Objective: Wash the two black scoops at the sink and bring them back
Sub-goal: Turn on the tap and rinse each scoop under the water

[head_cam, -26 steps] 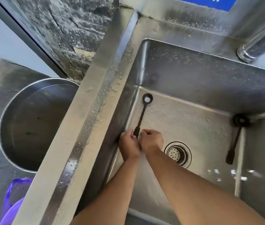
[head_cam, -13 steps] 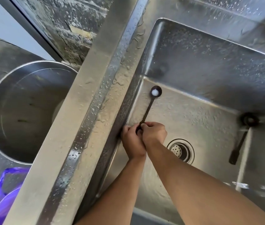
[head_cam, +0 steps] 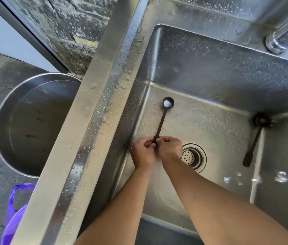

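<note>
A long black scoop (head_cam: 162,119) points away from me over the wet steel sink (head_cam: 201,71), its small round bowl holding something white. My left hand (head_cam: 142,152) and my right hand (head_cam: 168,147) meet at the near end of its handle, fingers pinched around it. The second black scoop (head_cam: 255,140) lies apart on the sink floor at the right, its bowl toward the far corner, under a thin stream of water.
The round drain strainer (head_cam: 191,157) sits just right of my hands. The faucet spout (head_cam: 281,39) juts in at the top right. Left of the sink's broad wet rim (head_cam: 90,124) stands a large steel pot (head_cam: 33,121) on the floor, with a purple plastic bag (head_cam: 14,216) below it.
My hands have stayed closed on the scoop's handle end, fingers shifting slightly. The view has swung, bringing the faucet spout back into sight. The second scoop has not moved.
</note>
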{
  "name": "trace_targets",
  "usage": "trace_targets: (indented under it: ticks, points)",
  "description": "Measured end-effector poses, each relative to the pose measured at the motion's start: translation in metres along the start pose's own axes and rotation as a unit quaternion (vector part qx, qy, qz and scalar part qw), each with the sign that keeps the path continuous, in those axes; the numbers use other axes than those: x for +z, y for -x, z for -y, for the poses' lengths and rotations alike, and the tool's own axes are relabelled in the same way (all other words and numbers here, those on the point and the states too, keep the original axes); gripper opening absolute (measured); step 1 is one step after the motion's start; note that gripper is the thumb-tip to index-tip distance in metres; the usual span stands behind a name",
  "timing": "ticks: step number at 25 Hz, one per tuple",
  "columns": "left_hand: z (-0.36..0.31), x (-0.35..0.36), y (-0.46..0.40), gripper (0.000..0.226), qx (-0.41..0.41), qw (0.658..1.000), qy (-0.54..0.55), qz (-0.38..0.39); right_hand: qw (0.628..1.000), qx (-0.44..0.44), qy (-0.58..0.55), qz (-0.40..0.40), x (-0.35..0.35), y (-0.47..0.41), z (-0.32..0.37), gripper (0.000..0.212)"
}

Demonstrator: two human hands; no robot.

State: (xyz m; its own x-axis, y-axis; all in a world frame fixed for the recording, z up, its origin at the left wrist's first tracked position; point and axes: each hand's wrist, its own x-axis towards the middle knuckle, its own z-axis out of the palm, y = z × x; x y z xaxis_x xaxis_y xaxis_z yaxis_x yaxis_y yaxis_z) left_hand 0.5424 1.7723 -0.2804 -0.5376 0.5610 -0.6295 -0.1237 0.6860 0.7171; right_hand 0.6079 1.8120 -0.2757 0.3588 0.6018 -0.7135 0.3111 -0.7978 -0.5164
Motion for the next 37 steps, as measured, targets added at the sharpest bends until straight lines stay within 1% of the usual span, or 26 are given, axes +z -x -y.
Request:
trace_targets:
  ticks: [2, 4, 6, 9, 11, 12, 15, 17, 19, 21, 23, 24, 25, 26, 27, 28, 29, 30, 31, 33, 34, 36, 37]
  points:
    - [-0.001, -0.002, 0.013, 0.03, -0.039, 0.999, 0.021, 0.018, 1.0, -0.01, -0.011, 0.0, -0.015, 0.008, -0.008, 0.015]
    - [-0.007, -0.003, 0.033, 0.03, -0.066, 0.996, 0.055, 0.034, 0.999, -0.024, -0.045, 0.001, -0.033, 0.019, -0.015, 0.013]
    - [-0.011, -0.002, 0.047, 0.03, -0.091, 0.99, 0.098, 0.039, 0.994, -0.031, -0.099, 0.018, -0.047, 0.025, -0.023, 0.01]
    - [-0.018, -0.001, 0.073, 0.029, -0.11, 0.979, 0.161, 0.057, 0.979, -0.019, -0.196, 0.063, -0.07, 0.035, -0.032, 0.014]
    - [-0.022, 0.006, 0.095, 0.028, -0.11, 0.975, 0.18, 0.072, 0.959, 0.001, -0.269, 0.086, -0.093, 0.038, -0.043, 0.01]
    - [-0.023, 0.009, 0.105, 0.03, -0.111, 0.973, 0.185, 0.08, 0.947, 0.013, -0.306, 0.097, -0.104, 0.038, -0.048, 0.012]
    - [-0.026, 0.02, 0.127, 0.03, -0.127, 0.963, 0.211, 0.114, 0.902, 0.048, -0.402, 0.152, -0.135, 0.038, -0.057, 0.027]
    - [-0.026, 0.027, 0.14, 0.031, -0.135, 0.959, 0.214, 0.131, 0.878, 0.068, -0.429, 0.202, -0.153, 0.038, -0.053, 0.034]
    - [-0.027, 0.033, 0.154, 0.032, -0.134, 0.957, 0.214, 0.141, 0.877, 0.045, -0.41, 0.244, -0.166, 0.041, -0.046, 0.029]
    - [-0.03, 0.036, 0.163, 0.029, -0.125, 0.956, 0.22, 0.151, 0.889, 0.013, -0.383, 0.25, -0.175, 0.043, -0.041, 0.019]
    - [-0.032, 0.038, 0.168, 0.022, -0.112, 0.963, 0.196, 0.15, 0.907, -0.026, -0.345, 0.242, -0.182, 0.048, -0.04, 0.024]
    - [-0.032, 0.037, 0.168, 0.015, -0.104, 0.971, 0.161, 0.143, 0.919, -0.04, -0.316, 0.233, -0.185, 0.05, -0.041, 0.026]
    - [-0.033, 0.036, 0.168, 0.01, -0.087, 0.983, 0.1, 0.129, 0.928, -0.05, -0.292, 0.225, -0.188, 0.052, -0.043, 0.025]
    - [-0.034, 0.035, 0.168, 0.009, -0.063, 0.991, 0.023, 0.113, 0.934, -0.058, -0.277, 0.219, -0.19, 0.053, -0.045, 0.022]
    - [-0.035, 0.034, 0.168, 0.016, -0.038, 0.994, -0.055, 0.09, 0.934, -0.061, -0.276, 0.219, -0.192, 0.055, -0.048, 0.019]
    - [-0.039, 0.033, 0.169, 0.025, -0.019, 0.993, -0.105, 0.06, 0.932, -0.057, -0.282, 0.22, -0.193, 0.058, -0.049, 0.019]
    - [-0.044, 0.033, 0.17, 0.031, -0.012, 0.993, -0.11, 0.042, 0.929, -0.052, -0.288, 0.225, -0.196, 0.06, -0.051, 0.02]
    - [-0.049, 0.034, 0.171, 0.035, -0.013, 0.995, -0.083, 0.051, 0.926, -0.052, -0.291, 0.234, -0.2, 0.064, -0.053, 0.021]
    - [-0.055, 0.038, 0.172, 0.036, -0.022, 0.996, -0.038, 0.08, 0.923, -0.057, -0.292, 0.243, -0.204, 0.067, -0.056, 0.024]
    - [-0.065, 0.045, 0.173, 0.041, -0.048, 0.988, 0.037, 0.14, 0.916, -0.067, -0.292, 0.266, -0.213, 0.077, -0.061, 0.036]
    - [-0.068, 0.05, 0.174, 0.045, -0.063, 0.984, 0.064, 0.157, 0.913, -0.067, -0.296, 0.274, -0.217, 0.08, -0.065, 0.037]
    - [-0.071, 0.058, 0.177, 0.047, -0.08, 0.977, 0.106, 0.166, 0.908, -0.067, -0.303, 0.281, -0.223, 0.085, -0.072, 0.033]
    - [-0.068, 0.062, 0.179, 0.044, -0.077, 0.977, 0.114, 0.162, 0.909, -0.071, -0.3, 0.28, -0.226, 0.086, -0.076, 0.03]
